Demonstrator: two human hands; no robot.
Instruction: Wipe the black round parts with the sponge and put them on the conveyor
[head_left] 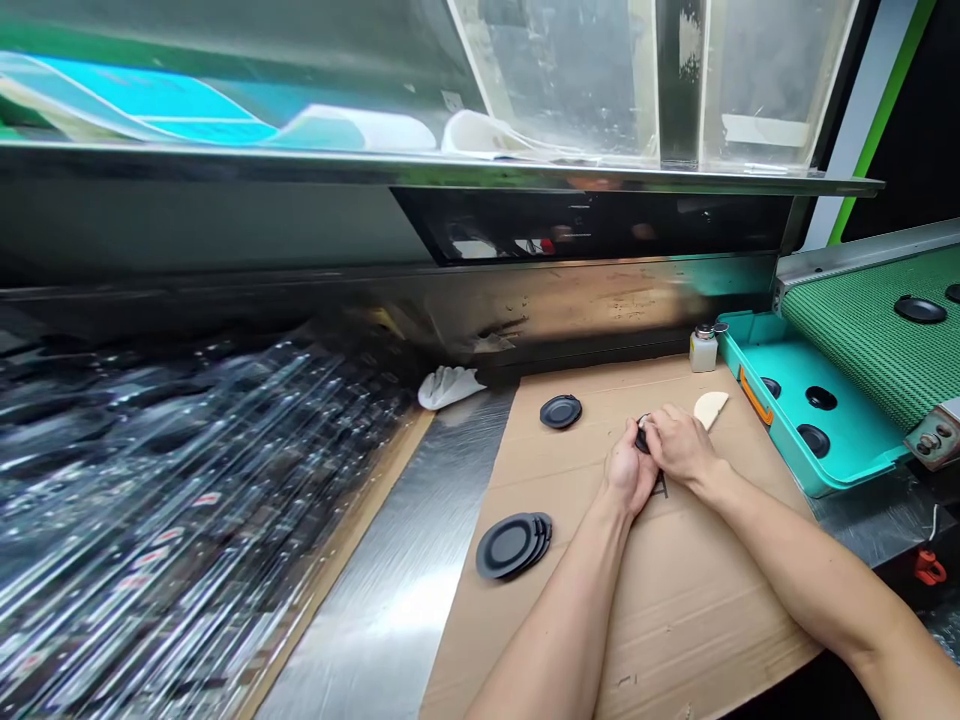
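Over the cardboard sheet (720,590), my left hand (628,472) is closed around a small black part (642,438), which shows only in part between the hands. My right hand (677,446) is bent over the same black part, its fingers pressed against it. A bit of something white shows at the fingertips, too small to name. Left of the hands lies a black round disc (561,411). Nearer to me, a fanned stack of several black discs (511,547) rests beside my left forearm. A cream half-round piece (711,407) lies just beyond my right hand.
A turquoise tray (855,473) with several black parts stands at the right, under the end of a green conveyor belt (862,325). A small white bottle (703,350) stands by the tray. Clear plastic trays (180,520) fill the left; a white glove (451,387) lies near them.
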